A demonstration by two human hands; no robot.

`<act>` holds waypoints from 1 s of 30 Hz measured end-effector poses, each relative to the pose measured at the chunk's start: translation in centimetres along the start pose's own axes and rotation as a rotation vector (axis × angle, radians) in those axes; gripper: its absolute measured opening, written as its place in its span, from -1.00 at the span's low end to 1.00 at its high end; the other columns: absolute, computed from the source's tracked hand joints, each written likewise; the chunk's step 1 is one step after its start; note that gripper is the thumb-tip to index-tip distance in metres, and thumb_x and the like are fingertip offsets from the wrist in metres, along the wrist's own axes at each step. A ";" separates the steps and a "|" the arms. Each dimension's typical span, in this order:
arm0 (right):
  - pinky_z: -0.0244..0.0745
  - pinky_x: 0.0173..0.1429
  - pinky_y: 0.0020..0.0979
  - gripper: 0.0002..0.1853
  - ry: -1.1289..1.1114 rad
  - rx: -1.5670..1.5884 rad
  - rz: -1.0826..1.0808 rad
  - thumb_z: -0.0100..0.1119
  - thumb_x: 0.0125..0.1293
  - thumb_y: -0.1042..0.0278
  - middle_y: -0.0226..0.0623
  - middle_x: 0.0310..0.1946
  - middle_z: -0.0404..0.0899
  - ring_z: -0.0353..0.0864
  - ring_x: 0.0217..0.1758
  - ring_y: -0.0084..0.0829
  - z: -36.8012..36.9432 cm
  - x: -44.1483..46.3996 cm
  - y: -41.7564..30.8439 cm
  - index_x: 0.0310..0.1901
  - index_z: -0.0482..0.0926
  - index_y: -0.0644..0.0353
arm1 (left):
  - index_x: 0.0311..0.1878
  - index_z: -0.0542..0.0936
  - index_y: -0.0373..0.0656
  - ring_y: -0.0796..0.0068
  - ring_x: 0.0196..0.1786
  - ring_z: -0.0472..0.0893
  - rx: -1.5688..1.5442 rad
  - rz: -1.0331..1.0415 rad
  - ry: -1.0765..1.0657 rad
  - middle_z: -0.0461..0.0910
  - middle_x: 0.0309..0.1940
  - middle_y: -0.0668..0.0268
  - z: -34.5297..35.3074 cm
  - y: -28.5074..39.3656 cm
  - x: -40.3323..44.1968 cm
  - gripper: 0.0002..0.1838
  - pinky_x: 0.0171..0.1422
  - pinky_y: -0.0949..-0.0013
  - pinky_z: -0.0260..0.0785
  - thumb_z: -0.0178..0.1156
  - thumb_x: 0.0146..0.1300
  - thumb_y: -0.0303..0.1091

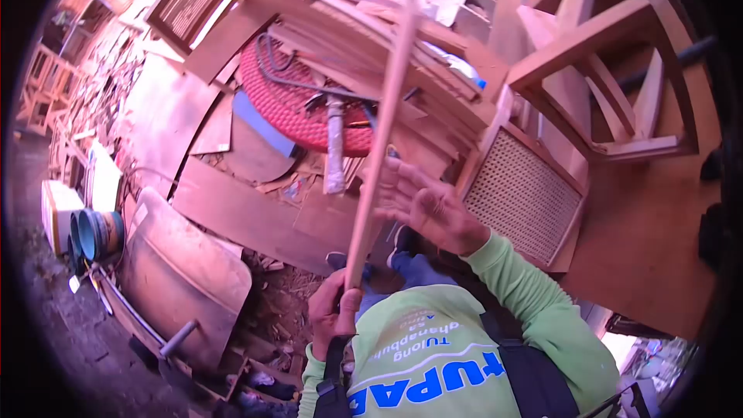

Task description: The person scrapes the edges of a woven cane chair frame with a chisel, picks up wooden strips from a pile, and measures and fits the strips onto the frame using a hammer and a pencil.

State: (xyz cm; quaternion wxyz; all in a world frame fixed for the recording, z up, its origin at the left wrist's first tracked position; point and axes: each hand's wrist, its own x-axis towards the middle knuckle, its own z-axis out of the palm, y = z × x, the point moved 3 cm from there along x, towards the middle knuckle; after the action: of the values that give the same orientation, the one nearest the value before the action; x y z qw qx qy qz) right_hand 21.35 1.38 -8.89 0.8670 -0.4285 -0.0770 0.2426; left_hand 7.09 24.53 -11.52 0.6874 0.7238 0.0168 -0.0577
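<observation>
A long narrow wooden strip (379, 147) rises from near my body, its far end over the stacked boards. My left hand (333, 308) is wrapped round its near end. My right hand (429, 205) is beside the strip's middle, palm turned up and fingers spread; whether the fingertips touch the wood, I cannot tell. Just left of the strip, a tool with a plastic-wrapped handle (334, 147) lies across a red woven round mat (271, 101).
Stacked boards (325, 19) lie ahead. A cane-webbed panel (525, 195) and a wooden chair frame (596, 77) stand right. At left are a curved wooden panel (182, 263), a blue-green bucket (101, 234) and scattered wood scraps (101, 93).
</observation>
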 end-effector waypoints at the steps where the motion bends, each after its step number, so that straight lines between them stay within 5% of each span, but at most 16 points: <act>1: 0.43 0.74 0.11 -0.21 0.060 0.097 -0.008 0.09 0.79 -0.09 0.06 0.71 0.36 0.43 0.75 -0.01 -0.6 -2.0 -0.4 0.78 0.17 0.27 | 0.33 0.67 -0.35 0.60 -0.32 0.63 0.064 0.056 -0.120 0.73 -0.21 0.36 1.7 0.7 1.5 -0.69 -0.19 0.50 0.45 0.20 0.74 -0.34; 3: 0.40 0.75 0.29 -0.33 0.168 0.314 -0.008 0.07 0.81 0.00 0.12 0.62 0.48 0.50 0.69 0.10 -3.3 -6.2 -1.7 0.70 0.31 0.28 | 0.30 0.70 -0.32 0.63 -0.29 0.61 0.005 -0.040 -0.342 0.74 -0.21 0.36 5.7 1.5 4.3 -0.72 -0.17 0.47 0.47 0.24 0.72 -0.37; 6: 0.51 0.71 0.20 -0.49 0.309 0.400 -0.202 0.03 0.84 0.11 0.05 0.52 0.60 0.60 0.61 0.02 -10.2 -11.9 -1.1 0.60 0.42 0.23 | 0.31 0.71 -0.33 0.63 -0.32 0.57 -0.105 -0.345 -0.585 0.70 -0.22 0.39 11.5 0.3 6.8 -0.71 -0.20 0.46 0.45 0.26 0.71 -0.37; 10: 0.54 0.69 0.20 -0.64 0.604 0.335 -0.421 0.07 0.83 0.19 0.08 0.50 0.60 0.61 0.59 0.04 -16.1 -18.4 -0.6 0.44 0.53 0.17 | 0.25 0.71 -0.34 0.49 -0.22 0.57 0.165 0.107 -0.498 0.61 -0.21 0.28 17.7 -1.5 9.4 -0.71 -0.15 0.36 0.47 0.31 0.67 -0.33; 13: 0.44 0.74 0.29 -0.64 0.654 0.437 -0.512 0.08 0.80 0.27 0.01 0.48 0.61 0.59 0.60 0.03 -18.6 -22.3 0.1 0.47 0.51 0.16 | 0.26 0.70 -0.34 0.33 -0.07 0.61 0.264 0.147 -0.446 0.57 -0.10 0.16 19.6 -2.6 10.3 -0.70 -0.01 0.29 0.49 0.33 0.66 -0.33; 14: 0.43 0.75 0.29 -0.63 0.653 0.460 -0.547 0.08 0.80 0.26 -0.01 0.48 0.61 0.59 0.60 0.02 -19.4 -23.4 0.8 0.48 0.51 0.16 | 0.28 0.69 -0.34 0.22 0.00 0.59 0.331 0.005 -0.505 0.54 -0.06 0.11 19.9 -2.3 10.6 -0.70 0.10 0.22 0.48 0.31 0.66 -0.34; 19: 0.32 0.80 0.30 -0.50 0.660 0.565 -0.622 0.08 0.79 0.25 -0.10 0.47 0.59 0.53 0.65 -0.02 -21.7 -26.6 3.9 0.64 0.42 0.13 | 0.28 0.65 -0.28 0.04 -0.06 0.61 0.466 0.224 -0.500 0.56 -0.06 0.05 22.3 -0.8 10.8 -0.73 0.07 0.07 0.51 0.29 0.62 -0.43; 22: 0.52 0.68 0.21 -0.50 0.797 0.564 -0.549 0.10 0.80 0.20 -0.11 0.39 0.62 0.64 0.54 -0.05 -22.3 -27.5 4.2 0.62 0.42 0.15 | 0.24 0.64 -0.27 -0.04 -0.04 0.64 0.560 0.363 -0.517 0.58 -0.05 0.02 24.6 0.1 11.0 -0.75 0.06 0.02 0.51 0.30 0.58 -0.47; 26: 0.85 0.09 -0.24 -0.35 1.037 -0.039 0.110 0.32 0.71 0.01 -0.14 0.17 0.69 0.86 0.11 -0.30 -25.1 -29.4 8.0 0.57 0.36 0.22 | 0.22 0.65 -0.22 -0.13 0.00 0.67 0.590 0.442 -0.553 0.60 -0.03 0.03 28.3 -1.2 11.8 -0.72 0.08 -0.05 0.55 0.32 0.50 -0.51; 30: 0.85 0.11 -0.23 -0.59 1.051 0.133 0.001 0.29 0.73 0.10 -0.20 0.04 0.76 0.87 0.00 -0.32 -25.8 -31.7 9.0 0.35 0.54 0.21 | 0.18 0.67 -0.14 -0.11 0.02 0.66 0.659 0.603 -0.591 0.61 -0.02 0.07 32.0 -3.9 12.4 -0.72 0.06 -0.06 0.57 0.35 0.45 -0.48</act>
State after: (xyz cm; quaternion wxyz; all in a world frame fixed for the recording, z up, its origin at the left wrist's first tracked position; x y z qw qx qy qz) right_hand -0.65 -27.61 -29.53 0.8137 -0.4366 0.3838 -0.0004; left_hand 17.04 -7.86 -18.30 0.3853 0.8269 -0.4050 -0.0611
